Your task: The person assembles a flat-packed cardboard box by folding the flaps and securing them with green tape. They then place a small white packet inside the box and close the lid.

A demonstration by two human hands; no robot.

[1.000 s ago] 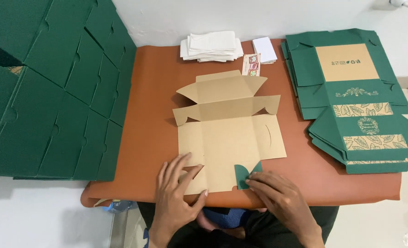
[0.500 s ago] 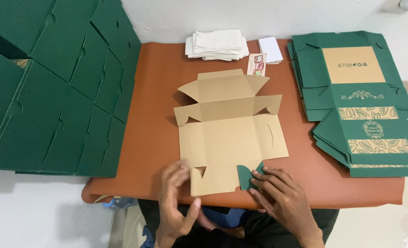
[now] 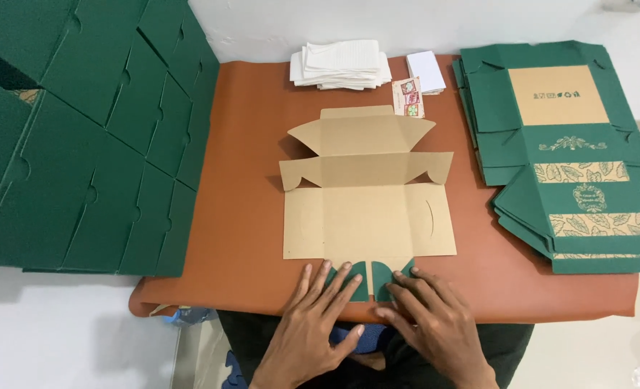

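Observation:
An unfolded cardboard box blank [image 3: 369,209], kraft brown inside and green outside, lies flat in the middle of the brown table [image 3: 248,216]. Its near edge has two small green flaps [image 3: 372,277] folded up over it. My left hand [image 3: 313,328] lies flat with spread fingers, fingertips pressing the left green flap. My right hand [image 3: 435,328] lies flat beside it, fingertips on the right green flap. Neither hand grips anything.
A stack of flat green box blanks [image 3: 572,158] with leaf print lies at the right. Assembled green boxes [image 3: 82,137] are piled at the left. White folded papers [image 3: 341,65], a white card stack [image 3: 427,70] and small printed stickers [image 3: 409,97] sit at the far edge.
The left green flap has been folded over onto the blank's near edge, matching the right one. Both hands have moved to press flat on the two flaps.

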